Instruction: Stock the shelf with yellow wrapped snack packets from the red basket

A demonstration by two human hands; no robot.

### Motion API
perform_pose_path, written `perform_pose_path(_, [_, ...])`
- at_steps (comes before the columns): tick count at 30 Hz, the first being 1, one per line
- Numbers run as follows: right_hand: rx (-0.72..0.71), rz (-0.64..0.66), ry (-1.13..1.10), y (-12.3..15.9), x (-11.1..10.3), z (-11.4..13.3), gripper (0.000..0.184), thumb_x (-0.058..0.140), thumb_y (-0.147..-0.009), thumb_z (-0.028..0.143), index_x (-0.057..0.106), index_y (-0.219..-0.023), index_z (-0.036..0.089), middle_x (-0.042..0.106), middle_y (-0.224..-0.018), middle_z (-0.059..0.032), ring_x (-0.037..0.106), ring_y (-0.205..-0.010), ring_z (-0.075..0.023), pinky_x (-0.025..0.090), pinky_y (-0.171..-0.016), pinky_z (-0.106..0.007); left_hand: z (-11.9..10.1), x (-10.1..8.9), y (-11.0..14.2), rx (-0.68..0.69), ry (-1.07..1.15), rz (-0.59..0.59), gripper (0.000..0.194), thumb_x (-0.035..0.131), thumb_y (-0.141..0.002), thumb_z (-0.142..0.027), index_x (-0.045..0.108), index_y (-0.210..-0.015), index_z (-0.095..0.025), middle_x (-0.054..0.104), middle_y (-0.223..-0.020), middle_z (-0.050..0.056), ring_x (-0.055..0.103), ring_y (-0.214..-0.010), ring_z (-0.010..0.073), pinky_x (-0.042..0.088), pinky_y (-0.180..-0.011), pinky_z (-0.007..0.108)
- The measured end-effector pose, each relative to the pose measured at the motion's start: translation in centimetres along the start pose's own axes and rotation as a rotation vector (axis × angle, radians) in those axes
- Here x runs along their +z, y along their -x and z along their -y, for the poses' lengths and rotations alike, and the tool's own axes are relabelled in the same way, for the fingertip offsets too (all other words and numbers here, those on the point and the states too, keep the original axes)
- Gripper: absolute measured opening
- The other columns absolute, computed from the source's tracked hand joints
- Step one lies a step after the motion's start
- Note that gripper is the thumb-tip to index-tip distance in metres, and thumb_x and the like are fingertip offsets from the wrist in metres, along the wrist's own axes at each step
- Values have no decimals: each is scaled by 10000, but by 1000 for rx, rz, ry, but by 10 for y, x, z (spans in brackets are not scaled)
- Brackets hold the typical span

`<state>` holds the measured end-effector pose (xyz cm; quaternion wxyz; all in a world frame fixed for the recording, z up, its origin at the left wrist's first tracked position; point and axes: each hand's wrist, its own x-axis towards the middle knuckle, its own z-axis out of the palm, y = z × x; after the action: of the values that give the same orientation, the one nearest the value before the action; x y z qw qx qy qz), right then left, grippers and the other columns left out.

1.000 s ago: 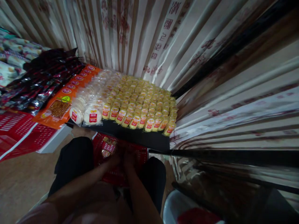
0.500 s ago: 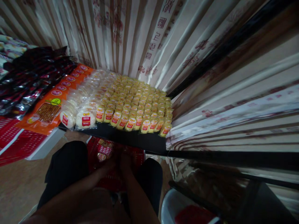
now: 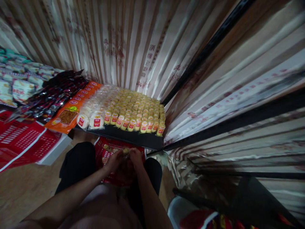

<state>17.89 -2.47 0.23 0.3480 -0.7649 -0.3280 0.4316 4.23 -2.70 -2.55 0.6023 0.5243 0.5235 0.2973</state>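
Between my knees stands a red plastic basket with several small wrapped snacks inside. Over it, my left hand and my right hand meet, fingers closed from both sides on a small yellow wrapped snack. Just beyond the basket, a black shelf carries tight rows of yellow wrapped snacks with red and white labels. White round wrapped crackers stand in rows left of them.
Left along the shelf lie an orange snack packet, dark shiny packets and white packets. A red basket sits at lower left. Pleated printed curtain and black poles rise behind. A pale tub stands lower right.
My hands have risen out of the dark basket to above it, a yellow wrapped snack now showing between the fingers. The camera view has shifted, showing more of the left side.
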Motion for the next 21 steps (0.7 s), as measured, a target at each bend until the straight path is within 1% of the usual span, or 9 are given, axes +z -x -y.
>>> perform_pose_path(3, [42, -13, -177, 8, -3, 14, 51, 528, -642, 215, 565, -645, 180, 589, -534, 37, 554, -499, -110, 439, -508, -210, -20, -1, 6, 29, 14, 43, 336, 583, -683, -232, 598, -1005, -137, 687, -959, 74, 628, -892, 211, 482, -815, 320])
perform_pose_path(6, [77, -13, -313, 13, -9, 24, 41, 566, -602, 195, 550, -632, 173, 540, -464, 60, 490, -409, -79, 388, -432, -182, -39, -2, 14, 26, 58, 100, 306, 589, -680, -222, 603, -974, -140, 693, -913, 55, 632, -844, 190, 492, -773, 291])
perform_pose_path(8, [86, -1, -386, 16, -15, 29, 57, 590, -582, 183, 554, -624, 168, 527, -441, 67, 464, -383, -65, 355, -403, -165, -48, -1, 20, 17, 88, 106, 296, 581, -687, -227, 600, -968, -134, 686, -893, 52, 628, -811, 176, 500, -730, 277])
perform_pose_path(11, [92, 21, -475, 21, -25, 33, 63, 609, -568, 171, 562, -610, 166, 513, -413, 72, 424, -355, -51, 298, -363, -147, -58, 0, 26, -41, 148, 107, 302, 565, -715, -271, 592, -982, -132, 664, -883, 50, 616, -775, 164, 509, -638, 253])
perform_pose_path(14, [93, 37, -549, 26, -34, 35, 78, 634, -552, 165, 568, -593, 162, 507, -401, 70, 401, -341, -45, 271, -341, -143, -67, 2, 29, -84, 199, 101, 307, 597, -712, -275, 580, -987, -137, 646, -844, 36, 611, -752, 149, 510, -591, 225])
perform_pose_path(16, [89, 42, -603, 28, -39, 35, 104, 657, -545, 166, 569, -599, 162, 515, -419, 67, 424, -357, -47, 293, -349, -141, -75, 3, 32, -102, 242, 88, 343, 626, -710, -269, 555, -1019, -138, 637, -819, 31, 614, -725, 141, 514, -567, 218])
perform_pose_path(18, [84, 43, -669, 29, -43, 34, 140, 676, -551, 179, 555, -621, 171, 526, -455, 68, 462, -389, -52, 342, -379, -143, -83, 3, 34, -155, 313, 93, 357, 641, -721, -284, 536, -1030, -139, 639, -844, 42, 627, -707, 139, 527, -562, 227])
perform_pose_path(21, [60, 58, -781, 32, -47, 32, 186, 685, -587, 224, 515, -658, 196, 524, -507, 75, 510, -448, -64, 418, -449, -162, -95, 3, 38, -316, 477, 189, 302, 606, -771, -341, 555, -967, -117, 649, -853, 74, 652, -683, 153, 553, -626, 273])
